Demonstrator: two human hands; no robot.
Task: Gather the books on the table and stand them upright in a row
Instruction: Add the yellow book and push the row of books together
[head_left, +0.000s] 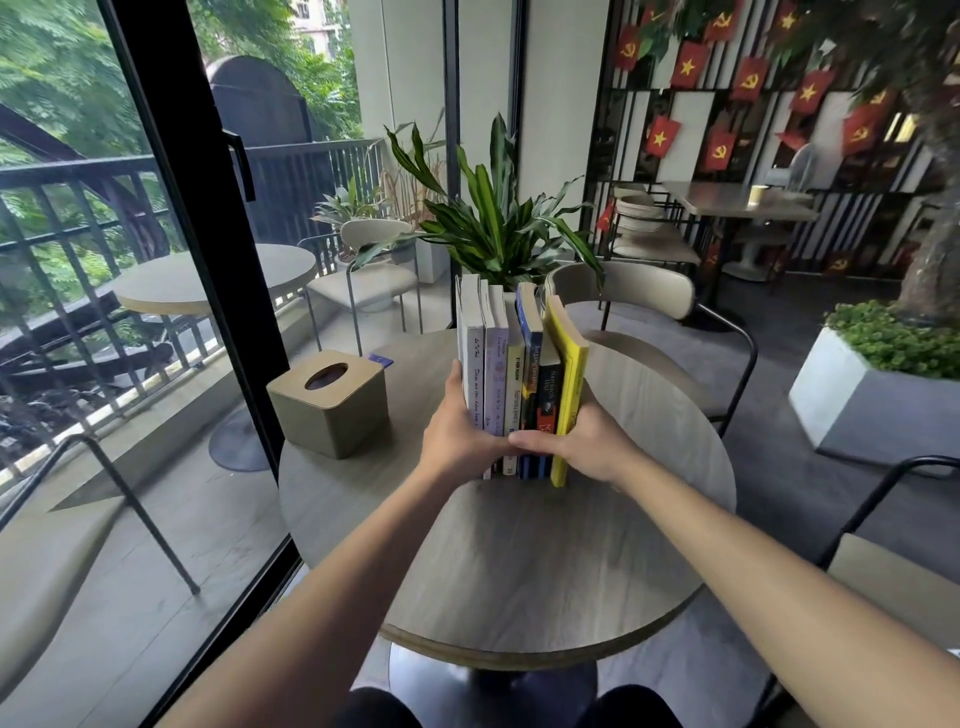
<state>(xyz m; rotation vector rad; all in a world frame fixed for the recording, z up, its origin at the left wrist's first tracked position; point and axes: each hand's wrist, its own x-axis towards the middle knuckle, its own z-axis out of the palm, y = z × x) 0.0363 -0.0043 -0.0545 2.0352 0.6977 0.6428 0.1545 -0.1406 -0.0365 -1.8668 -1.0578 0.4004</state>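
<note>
The books (519, 374), six or so paperbacks, stand upright in a row near the middle of the round counter (519, 561), spines toward the person. They look light and stiff together but loose singly; the yellow book (567, 384) at the right end leans and would likely slide or topple if let go. The left hand (460, 434) and right hand (582, 444) clamp the row from both ends low down, which seems the safest grip. A tissue box (332, 402) sits well apart to the left.

Books (519, 374) upright in a row on table (519, 561), tissue box (330, 402) left, plant (498, 228) behind
</note>
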